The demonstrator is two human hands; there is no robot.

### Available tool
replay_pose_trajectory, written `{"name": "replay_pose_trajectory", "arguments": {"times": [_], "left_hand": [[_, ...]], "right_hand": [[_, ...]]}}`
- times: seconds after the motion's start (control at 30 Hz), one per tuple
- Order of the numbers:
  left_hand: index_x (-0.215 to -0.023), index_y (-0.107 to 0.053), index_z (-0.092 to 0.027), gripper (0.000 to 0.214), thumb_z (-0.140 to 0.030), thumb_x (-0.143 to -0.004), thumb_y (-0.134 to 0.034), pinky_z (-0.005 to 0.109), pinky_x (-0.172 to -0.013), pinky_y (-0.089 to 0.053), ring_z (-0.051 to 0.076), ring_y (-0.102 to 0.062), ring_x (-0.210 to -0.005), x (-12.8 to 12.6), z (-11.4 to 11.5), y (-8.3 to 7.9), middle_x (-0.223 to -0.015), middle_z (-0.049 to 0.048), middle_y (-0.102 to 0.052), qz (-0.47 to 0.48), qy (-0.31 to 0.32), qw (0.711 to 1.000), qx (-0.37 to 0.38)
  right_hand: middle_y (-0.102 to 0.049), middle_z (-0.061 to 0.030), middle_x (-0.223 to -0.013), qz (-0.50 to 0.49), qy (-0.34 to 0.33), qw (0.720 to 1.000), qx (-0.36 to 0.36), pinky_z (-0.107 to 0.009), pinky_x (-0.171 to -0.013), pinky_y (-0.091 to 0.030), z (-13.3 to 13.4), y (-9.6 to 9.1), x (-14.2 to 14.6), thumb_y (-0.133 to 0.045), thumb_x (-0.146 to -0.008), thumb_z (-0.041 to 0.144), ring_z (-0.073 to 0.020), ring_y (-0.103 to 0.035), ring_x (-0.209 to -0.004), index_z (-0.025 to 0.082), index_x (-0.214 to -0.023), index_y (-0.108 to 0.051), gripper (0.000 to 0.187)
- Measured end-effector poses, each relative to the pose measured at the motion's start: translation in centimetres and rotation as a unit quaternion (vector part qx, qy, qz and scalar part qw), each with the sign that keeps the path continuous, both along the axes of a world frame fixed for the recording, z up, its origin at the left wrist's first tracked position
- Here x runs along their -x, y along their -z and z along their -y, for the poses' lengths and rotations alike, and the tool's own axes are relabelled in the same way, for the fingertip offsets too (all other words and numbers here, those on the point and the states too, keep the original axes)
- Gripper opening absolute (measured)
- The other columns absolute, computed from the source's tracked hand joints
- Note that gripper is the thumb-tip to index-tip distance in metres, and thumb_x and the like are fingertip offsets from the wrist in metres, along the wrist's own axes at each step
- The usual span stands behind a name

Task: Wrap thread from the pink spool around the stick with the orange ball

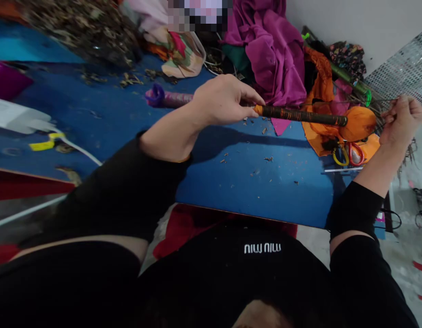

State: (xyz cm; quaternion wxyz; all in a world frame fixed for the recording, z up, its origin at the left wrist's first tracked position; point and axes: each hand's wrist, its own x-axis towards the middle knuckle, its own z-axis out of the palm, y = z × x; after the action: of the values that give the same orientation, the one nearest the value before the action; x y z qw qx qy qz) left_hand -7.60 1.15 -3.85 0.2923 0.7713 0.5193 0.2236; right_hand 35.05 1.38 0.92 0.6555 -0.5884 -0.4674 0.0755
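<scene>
My left hand (222, 101) is closed around the left end of a slim stick (299, 115) wrapped in dark strips with orange showing between them. The stick lies nearly level above the blue table, and its right end meets a rounded orange cloth bundle (358, 123). At the far right my right hand (404, 118) is raised with its fingers pinched on a thin dark strand (374, 99). That strand runs leftward above the stick. Scissors with yellow and red handles (348, 155) lie just below the orange bundle.
Magenta cloth (268, 54) is heaped at the back of the blue table (251, 182), near a pile of dried plant matter (81, 27). A pink stick with a purple fuzzy end (163, 96) lies behind my left hand. A white cable (77, 148) crosses the left side.
</scene>
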Motion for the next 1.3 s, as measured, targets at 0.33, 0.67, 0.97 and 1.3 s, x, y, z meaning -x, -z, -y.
{"name": "replay_pose_trajectory", "arguments": {"times": [0.33, 0.67, 0.97, 1.3], "left_hand": [[-0.118, -0.082, -0.018, 0.045, -0.037, -0.078, -0.082, 0.038, -0.092, -0.058, 0.024, -0.071, -0.092, 1.7, -0.8, -0.1, -0.088, 0.0061, -0.081, 0.129, 0.031, 0.99, 0.051], [-0.118, -0.082, -0.021, 0.041, -0.038, -0.081, -0.082, 0.047, -0.078, -0.058, 0.02, -0.064, -0.076, -0.4, 0.5, 0.0, -0.093, 0.0095, -0.082, 0.253, -0.002, 0.965, 0.073], [-0.116, -0.084, -0.018, 0.038, -0.028, -0.081, -0.076, 0.039, -0.069, -0.062, 0.024, -0.075, -0.074, -2.2, 0.6, 0.9, -0.082, 0.0074, -0.08, 0.203, 0.009, 0.978, 0.041], [-0.117, -0.083, -0.015, 0.035, -0.023, -0.084, -0.075, 0.038, -0.07, -0.062, 0.021, -0.073, -0.072, -3.3, 0.8, 1.7, -0.085, 0.0089, -0.081, 0.231, 0.012, 0.972, 0.033]], "right_hand": [[-0.053, -0.0012, -0.067, -0.159, -0.038, 0.979, 0.124, -0.034, -0.067, -0.043, -2.1, 3.5, -1.5, -0.038, -0.094, 0.027, -0.0182, -0.051, -0.065, 0.026, -0.067, -0.053, 0.031], [-0.073, -0.0098, -0.104, 0.294, -0.088, 0.927, 0.217, -0.042, -0.113, -0.043, -1.2, 5.0, 5.6, -0.083, -0.078, 0.01, -0.0204, -0.064, -0.103, 0.022, -0.084, -0.075, 0.015], [-0.076, -0.0039, -0.093, 0.095, -0.461, 0.856, 0.212, -0.037, -0.089, -0.063, 3.5, 9.2, 19.2, -0.072, -0.086, 0.076, -0.0195, -0.072, -0.088, 0.026, -0.096, -0.07, 0.051], [-0.065, -0.0077, -0.088, 0.148, -0.399, 0.904, 0.04, -0.052, -0.099, -0.061, 6.7, 7.4, 20.1, -0.051, -0.096, 0.08, -0.0267, -0.071, -0.099, 0.027, -0.076, -0.066, 0.058]]}}
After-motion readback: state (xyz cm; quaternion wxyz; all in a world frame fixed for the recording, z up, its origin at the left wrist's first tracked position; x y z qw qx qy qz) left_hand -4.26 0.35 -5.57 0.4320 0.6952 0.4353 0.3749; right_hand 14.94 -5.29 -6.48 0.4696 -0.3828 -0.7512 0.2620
